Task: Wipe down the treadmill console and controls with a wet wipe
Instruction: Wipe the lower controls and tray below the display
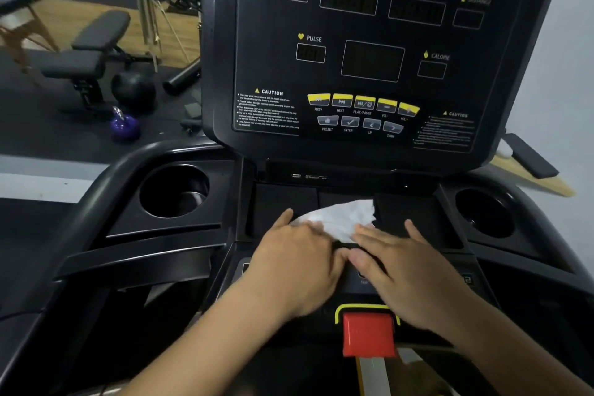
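Note:
The black treadmill console [369, 51] stands upright before me, its dark displays unlit and its yellow and grey buttons [363, 103] in two rows. Below it, on the flat tray shelf [283, 206], lies a crumpled white wet wipe [340, 215]. My left hand [295, 254] lies flat with straight fingers on the wipe's left edge. My right hand [401, 264] lies flat with its fingertips on the wipe's lower right edge. Both hands cover part of the lower control strip.
A cup holder [175, 190] sits at the left and another [485, 212] at the right. A red safety key [369, 334] sits below my hands. A weight bench [86, 51], a black ball [133, 90] and a purple kettlebell [125, 125] are on the floor at left.

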Motion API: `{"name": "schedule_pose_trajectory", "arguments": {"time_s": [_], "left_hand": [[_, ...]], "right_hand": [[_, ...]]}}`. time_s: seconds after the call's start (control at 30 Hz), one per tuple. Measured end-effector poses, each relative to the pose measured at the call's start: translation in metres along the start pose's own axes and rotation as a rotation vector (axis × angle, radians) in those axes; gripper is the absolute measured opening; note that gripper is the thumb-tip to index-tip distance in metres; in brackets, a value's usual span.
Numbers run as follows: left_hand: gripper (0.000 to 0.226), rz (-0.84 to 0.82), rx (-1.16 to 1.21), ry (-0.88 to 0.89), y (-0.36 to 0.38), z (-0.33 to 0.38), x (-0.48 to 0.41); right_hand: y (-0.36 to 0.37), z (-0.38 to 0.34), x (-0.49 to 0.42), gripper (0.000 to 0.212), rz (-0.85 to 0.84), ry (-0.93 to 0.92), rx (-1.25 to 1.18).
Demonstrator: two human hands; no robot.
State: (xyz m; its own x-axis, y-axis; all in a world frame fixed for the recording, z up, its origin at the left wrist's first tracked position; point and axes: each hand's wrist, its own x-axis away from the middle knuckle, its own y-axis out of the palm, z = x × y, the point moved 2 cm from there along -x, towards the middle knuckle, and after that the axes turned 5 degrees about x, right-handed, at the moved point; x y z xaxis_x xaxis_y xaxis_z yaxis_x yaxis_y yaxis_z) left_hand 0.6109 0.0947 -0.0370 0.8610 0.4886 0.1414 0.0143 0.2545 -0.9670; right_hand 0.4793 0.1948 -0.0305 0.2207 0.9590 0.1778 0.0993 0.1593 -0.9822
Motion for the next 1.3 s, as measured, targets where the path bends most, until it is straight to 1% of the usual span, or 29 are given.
{"name": "schedule_pose_trajectory", "arguments": {"time_s": [0.1, 0.17, 0.2, 0.27, 0.33, 0.4, 0.47, 0.53, 0.6, 0.67, 0.77, 0.8, 0.9, 0.93, 1.03, 1.1, 1.17, 1.23, 1.27, 1.3], "left_hand": [[0.053, -0.014, 0.026, -0.018, 0.003, -0.002, -0.016], [0.054, -0.026, 0.023, -0.014, 0.001, -0.002, -0.027], [0.054, -0.036, 0.03, -0.008, 0.0, -0.001, -0.028], [0.053, -0.043, 0.057, 0.012, 0.0, 0.001, -0.02], [0.056, 0.022, 0.078, 0.021, 0.004, -0.001, -0.002], [0.06, 0.075, 0.104, 0.012, 0.005, -0.007, 0.011], [0.053, 0.081, 0.117, -0.003, 0.002, -0.011, 0.01], [0.049, 0.088, 0.085, -0.021, -0.005, -0.012, 0.004], [0.046, 0.079, -0.001, -0.051, -0.009, -0.018, 0.001], [0.052, 0.104, -0.09, -0.08, -0.008, -0.029, 0.005], [0.061, 0.181, -0.076, -0.073, -0.003, -0.034, 0.007], [0.064, 0.17, -0.037, -0.063, -0.002, -0.028, 0.006], [0.083, 0.118, 0.075, -0.007, 0.005, 0.001, -0.009], [0.083, 0.092, 0.107, 0.012, 0.008, 0.01, -0.017], [0.062, 0.02, 0.148, 0.051, 0.017, 0.029, -0.038], [0.057, -0.01, 0.11, 0.06, 0.017, 0.035, -0.042], [0.06, -0.035, 0.044, 0.06, 0.016, 0.034, -0.035], [0.073, 0.018, -0.048, 0.071, 0.016, 0.025, -0.021], [0.076, 0.047, -0.092, 0.062, 0.013, 0.019, -0.012], [0.073, 0.084, -0.117, 0.035, 0.009, 0.012, -0.005]], "right_hand": [[0.0, 0.002, -0.021, 0.07, 0.003, 0.059, 0.022], [0.001, -0.003, -0.031, 0.064, 0.004, 0.08, -0.024], [0.002, -0.004, -0.031, 0.066, 0.004, 0.07, -0.051], [0.002, -0.002, -0.017, 0.079, 0.028, 0.014, -0.066], [-0.002, 0.006, 0.0, 0.085, 0.042, -0.007, -0.046], [-0.006, 0.014, 0.008, 0.082, 0.032, 0.033, -0.062], [-0.009, 0.011, 0.004, 0.08, 0.062, 0.051, -0.093], [-0.012, -0.008, -0.006, 0.086, 0.089, 0.029, -0.08], [-0.009, -0.029, -0.016, 0.075, 0.082, 0.001, -0.063], [-0.003, -0.041, -0.022, 0.068, 0.075, -0.02, -0.037], [-0.001, -0.033, -0.022, 0.077, 0.077, 0.0, -0.011], [-0.001, -0.028, -0.021, 0.082, 0.087, 0.006, -0.005], [-0.005, -0.008, -0.013, 0.091, 0.076, 0.056, 0.036], [-0.006, 0.001, -0.009, 0.092, 0.065, 0.078, 0.065], [-0.007, 0.025, 0.001, 0.086, 0.013, 0.157, 0.091], [-0.007, 0.03, 0.003, 0.086, 0.006, 0.169, 0.065], [-0.005, 0.021, 0.003, 0.087, 0.002, 0.147, 0.017], [-0.002, 0.005, -0.003, 0.082, 0.003, 0.108, -0.062], [-0.001, -0.004, -0.008, 0.082, 0.008, 0.082, -0.098], [0.001, -0.011, -0.015, 0.086, 0.011, 0.056, -0.128]]}}
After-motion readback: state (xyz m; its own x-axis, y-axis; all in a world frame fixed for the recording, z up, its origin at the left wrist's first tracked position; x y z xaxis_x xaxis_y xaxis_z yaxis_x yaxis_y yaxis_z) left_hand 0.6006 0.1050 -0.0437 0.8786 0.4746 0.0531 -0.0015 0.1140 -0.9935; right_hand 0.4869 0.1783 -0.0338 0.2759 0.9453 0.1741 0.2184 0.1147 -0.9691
